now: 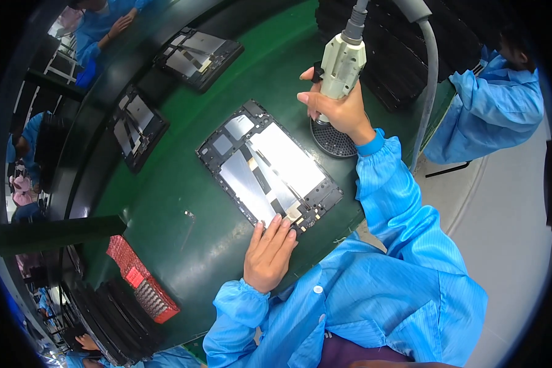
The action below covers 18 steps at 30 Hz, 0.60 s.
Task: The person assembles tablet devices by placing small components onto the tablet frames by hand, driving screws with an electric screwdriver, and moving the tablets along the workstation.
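The left hand grips nothing; it lies flat, with fingers a little apart, on the near end of the opened tablet, which rests in the middle of the green table. If these fingertips press too hard, I think they could bend the small connectors there. A loose sleeve might also catch the tablet and turn it. Farther, the right hand is wrapped around the power screwdriver, whose lower end is at the black round dish; whether the tip touches a screw, I cannot tell. A careless knock could tip the dish, and a pull of the grey hose could drag the tool aside.

About edges: the tablet's lower right corner is near the table edge, so little room remains there. To its left, bare table stretches wide, with only a thin loose strip lying on it. At the far side, two other opened tablets, the left one and the right one, limit the room.
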Each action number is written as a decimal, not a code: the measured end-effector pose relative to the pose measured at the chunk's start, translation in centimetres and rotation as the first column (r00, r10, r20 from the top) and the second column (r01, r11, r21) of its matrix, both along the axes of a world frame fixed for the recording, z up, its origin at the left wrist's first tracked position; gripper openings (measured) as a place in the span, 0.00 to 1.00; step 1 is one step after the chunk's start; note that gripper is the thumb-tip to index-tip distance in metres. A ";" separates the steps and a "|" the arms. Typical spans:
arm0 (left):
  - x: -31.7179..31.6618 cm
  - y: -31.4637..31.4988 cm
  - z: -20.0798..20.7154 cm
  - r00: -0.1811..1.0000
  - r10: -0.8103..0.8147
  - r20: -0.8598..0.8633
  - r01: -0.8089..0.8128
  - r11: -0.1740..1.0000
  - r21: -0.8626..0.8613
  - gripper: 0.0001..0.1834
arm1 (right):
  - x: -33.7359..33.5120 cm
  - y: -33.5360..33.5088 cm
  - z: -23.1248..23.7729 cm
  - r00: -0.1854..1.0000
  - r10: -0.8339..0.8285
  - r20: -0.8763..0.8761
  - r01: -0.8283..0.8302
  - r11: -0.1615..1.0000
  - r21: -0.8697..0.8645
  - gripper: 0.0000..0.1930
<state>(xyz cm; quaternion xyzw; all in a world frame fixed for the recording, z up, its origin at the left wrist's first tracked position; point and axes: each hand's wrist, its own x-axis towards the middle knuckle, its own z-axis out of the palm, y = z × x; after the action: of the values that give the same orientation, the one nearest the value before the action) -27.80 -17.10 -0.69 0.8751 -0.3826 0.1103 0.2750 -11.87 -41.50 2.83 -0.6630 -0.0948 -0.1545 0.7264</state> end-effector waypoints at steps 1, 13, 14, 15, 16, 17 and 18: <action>0.0 -0.2 0.1 1.000 0.006 -0.013 -0.006 1.000 -0.025 0.20 | 0.0 -0.1 0.0 1.000 -0.008 0.006 0.008 1.000 -0.005 0.15; 2.2 -1.6 0.0 0.999 0.013 -0.031 -0.016 0.993 -0.116 0.18 | -2.2 2.0 2.8 0.995 -0.020 0.094 0.010 0.995 0.103 0.17; 2.6 -1.9 -0.2 1.000 -0.018 -0.005 0.017 0.991 -0.131 0.19 | -2.7 2.8 3.0 0.991 0.024 0.129 -0.047 0.982 0.181 0.16; 2.9 -2.0 -0.2 1.000 0.013 -0.013 -0.015 0.992 -0.123 0.19 | -3.4 3.6 3.4 0.986 0.092 0.141 -0.115 0.980 0.163 0.17; 3.2 -2.2 -0.3 1.000 -0.014 0.003 0.014 0.992 -0.125 0.19 | -4.1 5.0 3.7 0.983 0.139 0.117 -0.158 0.970 0.183 0.18; 3.3 -2.3 -0.3 0.999 -0.039 0.018 0.041 0.991 -0.128 0.19 | -4.7 6.4 4.0 0.977 0.201 0.069 -0.209 0.970 0.124 0.19; 3.2 -2.1 -0.4 1.000 -0.017 0.014 0.019 0.992 -0.128 0.19 | -5.0 7.7 4.1 0.966 0.259 0.020 -0.260 0.963 0.066 0.20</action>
<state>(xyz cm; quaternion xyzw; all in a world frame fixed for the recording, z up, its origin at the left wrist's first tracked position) -24.62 -19.20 -1.14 0.8514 -0.3844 0.1378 0.3292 -16.86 -33.77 6.97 -0.6189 -0.1795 -0.0647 0.7619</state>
